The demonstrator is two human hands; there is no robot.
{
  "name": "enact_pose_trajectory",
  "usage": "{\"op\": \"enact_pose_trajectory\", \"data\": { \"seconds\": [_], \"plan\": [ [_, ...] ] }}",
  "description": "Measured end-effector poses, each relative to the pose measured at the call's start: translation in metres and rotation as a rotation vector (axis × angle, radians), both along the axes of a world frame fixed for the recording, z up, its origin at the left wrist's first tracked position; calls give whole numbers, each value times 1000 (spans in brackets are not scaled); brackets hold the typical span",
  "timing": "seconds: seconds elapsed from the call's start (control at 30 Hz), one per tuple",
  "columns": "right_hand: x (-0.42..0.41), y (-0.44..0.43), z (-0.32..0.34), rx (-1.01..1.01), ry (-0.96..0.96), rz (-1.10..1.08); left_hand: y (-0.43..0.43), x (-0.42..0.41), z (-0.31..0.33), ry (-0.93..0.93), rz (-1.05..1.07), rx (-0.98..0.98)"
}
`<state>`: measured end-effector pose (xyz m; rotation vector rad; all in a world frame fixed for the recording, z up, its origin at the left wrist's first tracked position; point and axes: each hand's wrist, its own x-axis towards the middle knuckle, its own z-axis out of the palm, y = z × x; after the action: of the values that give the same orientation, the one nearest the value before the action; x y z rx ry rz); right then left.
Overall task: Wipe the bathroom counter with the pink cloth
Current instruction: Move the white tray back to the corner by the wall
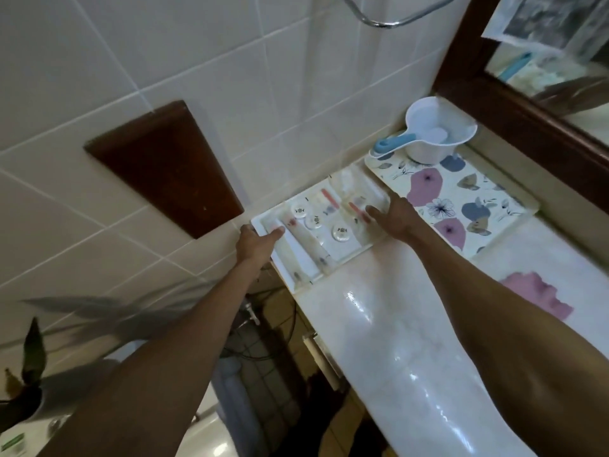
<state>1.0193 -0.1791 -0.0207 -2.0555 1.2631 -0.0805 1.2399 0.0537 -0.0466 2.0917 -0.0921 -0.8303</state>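
The pink cloth (pixel 537 296), which looks soft, light and best bunched by its middle, lies on the counter (pixel 379 324) at the right, while the left hand (pixel 255 242) pinches the left rim of the white tray (pixel 344 252) and the right hand (pixel 395 217) meets its right rim, grip unclear.

**Dim indoor view through a wide-angle lens, with motion blur.**
The light is soft and weak, and its source lies out of view. The pale wall tiles (pixel 99 61) read grey and the forearms (pixel 164 357) are dark. The glossy worktop (pixel 379 324) carries elongated white glare streaks along its rounded near edge. The plant (pixel 99 311) at lower left is smeared into ghosted leaves. The tray (pixel 349 249) and the pink cloth (pixel 537 296) have soft edges. Tile joints and the mirror frame (pixel 514 120) tilt and bow toward the borders. The space beneath the worktop lies in deep shadow, where detail is lost.
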Motion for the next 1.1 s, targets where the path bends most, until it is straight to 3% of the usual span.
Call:
{"op": "enact_pose_trajectory", "data": {
  "seconds": [0.17, 0.47, 0.87, 1.1],
  "plan": [
    [-38, 27, 8, 46, 99, 5, 7, -10, 7, -148, -196, 56],
    [-150, 82, 40, 30, -158, -202, 7, -66, 28, -233, -477, 160],
    [-431, 162, 120, -140, -238, -447, -35, -318, 141, -312, -839, -31],
    [-605, 230, 157, -221, -304, -744, -52, -490, 170, -330, -1114, -169]
  ]
}}
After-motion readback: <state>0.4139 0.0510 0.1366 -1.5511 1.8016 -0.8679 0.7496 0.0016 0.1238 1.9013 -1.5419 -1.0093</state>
